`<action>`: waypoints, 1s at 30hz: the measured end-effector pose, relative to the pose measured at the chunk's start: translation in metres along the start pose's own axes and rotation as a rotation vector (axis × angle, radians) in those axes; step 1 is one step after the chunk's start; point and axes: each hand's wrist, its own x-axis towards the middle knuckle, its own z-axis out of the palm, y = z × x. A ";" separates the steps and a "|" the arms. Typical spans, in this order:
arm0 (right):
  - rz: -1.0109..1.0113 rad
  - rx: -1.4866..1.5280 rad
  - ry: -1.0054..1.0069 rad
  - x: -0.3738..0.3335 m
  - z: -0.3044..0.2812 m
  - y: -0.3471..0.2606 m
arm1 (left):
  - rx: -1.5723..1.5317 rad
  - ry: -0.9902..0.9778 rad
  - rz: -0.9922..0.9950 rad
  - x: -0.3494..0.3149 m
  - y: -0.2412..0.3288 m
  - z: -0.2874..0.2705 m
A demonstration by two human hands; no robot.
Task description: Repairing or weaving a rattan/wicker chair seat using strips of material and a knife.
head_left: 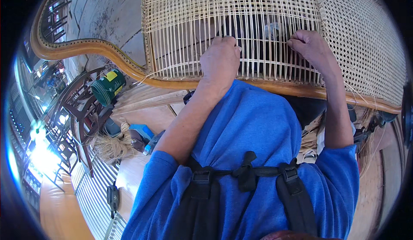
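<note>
Blue short-sleeved shirt (pixel 254 128) — black harness straps (pixel 292 197) with buckles across the chest — bare forearms.

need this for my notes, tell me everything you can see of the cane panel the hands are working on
The cane panel is pale straw-coloured strands stretched in a curved brown wooden frame. Its middle is an open grid of mostly upright strands with a few crossing rows near the top; the right section is already tightly woven with small holes. It lies tilted before the person. The left hand and right hand both rest on its strands.
</note>
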 end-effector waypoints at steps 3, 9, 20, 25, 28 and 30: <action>-0.017 0.047 -0.019 -0.001 0.001 0.005 | -0.075 0.021 -0.030 0.001 -0.010 0.010; -0.128 0.007 0.053 0.004 0.008 0.011 | -0.418 -0.089 -0.255 0.008 -0.017 0.013; 0.025 0.018 0.058 -0.002 0.003 -0.004 | 0.000 0.057 0.003 0.006 -0.019 -0.001; -0.040 -0.080 0.038 0.003 0.008 0.003 | -0.460 -0.126 -0.283 0.008 -0.022 -0.002; -0.047 -0.358 0.244 0.003 0.029 -0.007 | -0.365 -0.072 -0.077 0.006 -0.033 0.002; -0.025 -0.343 0.229 0.005 0.029 -0.003 | -0.142 0.247 0.247 0.004 -0.032 -0.003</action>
